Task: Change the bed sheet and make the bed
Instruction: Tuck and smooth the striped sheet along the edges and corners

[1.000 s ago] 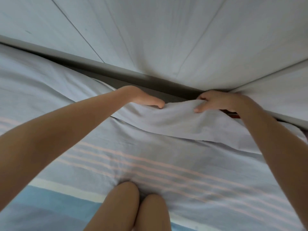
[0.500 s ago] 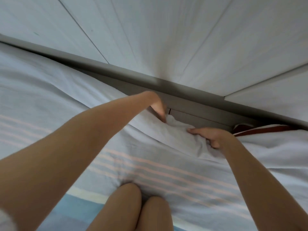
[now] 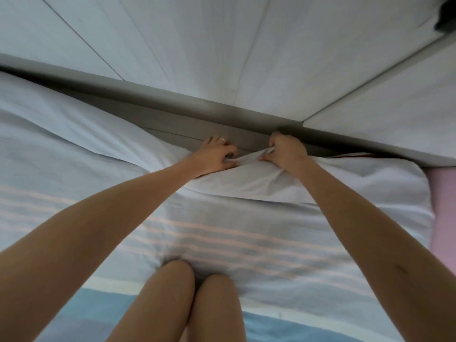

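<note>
While the person knelt on it, the striped bed sheet [image 3: 246, 230] lay bunched against the grey bed rail [image 3: 172, 102], where the left hand [image 3: 217, 154] and right hand [image 3: 287, 151] gripped its edge with curled fingers [image 3: 222, 143], seemingly to tuck it down.

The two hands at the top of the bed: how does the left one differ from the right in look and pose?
The left hand wears a ring; the right hand shows none. The left hand's outer fingers spread against the grey bed frame, while the right hand's fingers all curl into a tight bunch. The right hand reaches slightly higher on the frame. Both hold the folded edge of the pale white bed sheet, side by side.
</note>
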A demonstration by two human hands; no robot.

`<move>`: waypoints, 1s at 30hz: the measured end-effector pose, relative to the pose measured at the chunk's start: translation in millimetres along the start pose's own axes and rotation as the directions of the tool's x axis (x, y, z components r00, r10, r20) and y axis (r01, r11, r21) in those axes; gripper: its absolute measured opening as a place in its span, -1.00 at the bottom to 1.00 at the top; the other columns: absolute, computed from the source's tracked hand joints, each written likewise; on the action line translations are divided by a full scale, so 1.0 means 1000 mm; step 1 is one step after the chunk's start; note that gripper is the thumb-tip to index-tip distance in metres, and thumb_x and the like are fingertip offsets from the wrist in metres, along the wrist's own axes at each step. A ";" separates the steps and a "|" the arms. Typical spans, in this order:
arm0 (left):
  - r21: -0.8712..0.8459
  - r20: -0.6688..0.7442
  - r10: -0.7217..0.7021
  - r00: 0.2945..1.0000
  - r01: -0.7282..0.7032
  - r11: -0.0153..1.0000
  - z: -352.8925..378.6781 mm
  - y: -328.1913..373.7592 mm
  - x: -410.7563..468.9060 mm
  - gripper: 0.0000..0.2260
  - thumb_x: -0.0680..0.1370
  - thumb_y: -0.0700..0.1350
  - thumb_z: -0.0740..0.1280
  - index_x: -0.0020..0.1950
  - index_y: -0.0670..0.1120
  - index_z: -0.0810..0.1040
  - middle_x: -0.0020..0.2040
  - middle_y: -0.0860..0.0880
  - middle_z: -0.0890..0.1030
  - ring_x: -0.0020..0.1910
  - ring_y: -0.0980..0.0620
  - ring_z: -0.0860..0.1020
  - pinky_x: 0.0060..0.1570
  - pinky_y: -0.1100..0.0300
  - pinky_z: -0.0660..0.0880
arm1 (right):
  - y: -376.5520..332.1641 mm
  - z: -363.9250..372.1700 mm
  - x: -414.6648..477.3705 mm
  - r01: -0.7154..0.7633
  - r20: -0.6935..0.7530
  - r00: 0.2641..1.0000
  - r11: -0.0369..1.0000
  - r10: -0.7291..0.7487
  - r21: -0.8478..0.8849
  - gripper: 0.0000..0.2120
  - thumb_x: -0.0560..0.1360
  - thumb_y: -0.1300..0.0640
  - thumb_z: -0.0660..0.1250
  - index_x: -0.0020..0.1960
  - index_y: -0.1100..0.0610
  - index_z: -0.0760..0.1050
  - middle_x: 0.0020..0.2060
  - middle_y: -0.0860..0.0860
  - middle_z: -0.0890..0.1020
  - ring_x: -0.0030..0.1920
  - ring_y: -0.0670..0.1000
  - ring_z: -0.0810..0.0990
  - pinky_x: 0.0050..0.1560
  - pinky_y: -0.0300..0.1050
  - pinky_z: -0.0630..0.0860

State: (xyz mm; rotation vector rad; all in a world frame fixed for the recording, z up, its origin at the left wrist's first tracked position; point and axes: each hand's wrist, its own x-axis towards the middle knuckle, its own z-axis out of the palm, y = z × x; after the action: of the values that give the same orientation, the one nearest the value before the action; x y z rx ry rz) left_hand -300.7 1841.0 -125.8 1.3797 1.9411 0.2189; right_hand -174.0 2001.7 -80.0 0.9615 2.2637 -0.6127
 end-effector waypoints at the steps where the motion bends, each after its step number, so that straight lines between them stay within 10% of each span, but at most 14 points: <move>1: 0.012 -0.084 0.037 0.996 -0.036 0.999 0.000 0.000 0.000 -0.76 0.53 0.08 0.32 0.05 -0.07 0.51 0.14 -0.13 0.44 0.18 -0.11 0.37 0.17 0.07 0.22 | 0.002 -0.006 -0.001 0.029 0.021 0.999 0.999 -0.029 0.018 -0.62 0.41 -0.14 0.43 0.03 0.10 0.45 -0.02 0.09 0.59 -0.08 0.06 0.53 -0.04 -0.06 0.48; 7: -0.078 -0.022 0.014 1.000 -0.015 0.997 -0.006 0.011 -0.009 -0.70 0.57 0.07 0.28 -0.28 -0.08 0.45 -0.34 0.03 0.49 -0.31 0.01 0.46 -0.29 0.18 0.30 | 0.044 -0.030 -0.021 -0.370 0.646 0.730 0.924 0.224 0.097 -0.40 0.39 -0.36 0.32 0.15 0.11 0.51 0.07 0.08 0.60 0.04 0.13 0.58 0.20 0.01 0.45; 12: -0.569 0.129 -0.191 0.973 0.230 0.790 -0.016 0.013 -0.004 -0.47 0.58 0.25 0.11 -0.19 -0.13 0.63 -0.24 -0.10 0.66 -0.26 -0.01 0.59 -0.06 0.05 0.50 | 0.068 -0.036 -0.015 -0.490 0.689 0.700 0.828 0.188 0.272 -0.40 0.39 -0.25 0.38 0.24 0.15 0.48 0.08 0.17 0.63 0.08 0.19 0.61 0.22 0.08 0.48; 19: -0.090 0.455 0.093 0.886 -0.058 0.994 -0.040 0.080 0.005 -0.49 0.32 0.42 0.33 0.11 0.14 0.49 -0.03 0.17 0.54 -0.04 0.08 0.50 -0.09 0.18 0.39 | 0.054 -0.015 -0.011 -0.394 0.646 0.700 0.919 0.303 -0.004 -0.38 0.50 -0.30 0.21 0.39 0.09 0.36 0.26 0.13 0.48 0.15 0.16 0.50 0.16 0.04 0.43; 25: 0.266 0.528 0.080 0.845 -0.255 0.930 -0.014 0.127 0.012 -0.20 0.27 0.31 0.48 0.34 -0.12 0.38 0.03 -0.04 0.59 -0.07 -0.07 0.56 -0.04 0.11 0.50 | 0.039 -0.003 -0.012 -0.139 0.424 0.886 0.979 0.190 -0.147 -0.46 0.48 -0.25 0.29 0.27 0.13 0.45 0.11 0.11 0.54 0.08 0.12 0.51 0.11 0.02 0.42; 30: 0.401 0.475 0.099 0.875 -0.315 0.860 0.002 0.125 0.008 -0.56 0.39 0.05 0.46 0.19 -0.12 0.52 0.08 -0.07 0.56 -0.03 -0.06 0.57 -0.13 0.11 0.47 | 0.066 -0.028 -0.046 -0.023 0.341 0.938 0.993 0.061 -0.117 -0.58 0.44 -0.26 0.33 -0.10 0.13 0.51 -0.26 0.01 0.53 -0.25 -0.01 0.48 -0.23 -0.17 0.36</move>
State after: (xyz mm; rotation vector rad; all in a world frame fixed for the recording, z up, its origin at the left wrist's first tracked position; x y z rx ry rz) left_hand -207.3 1898.6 -66.0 1.7765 1.5031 -0.4658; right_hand -108.1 2038.0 -40.5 0.7777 1.9393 -0.5792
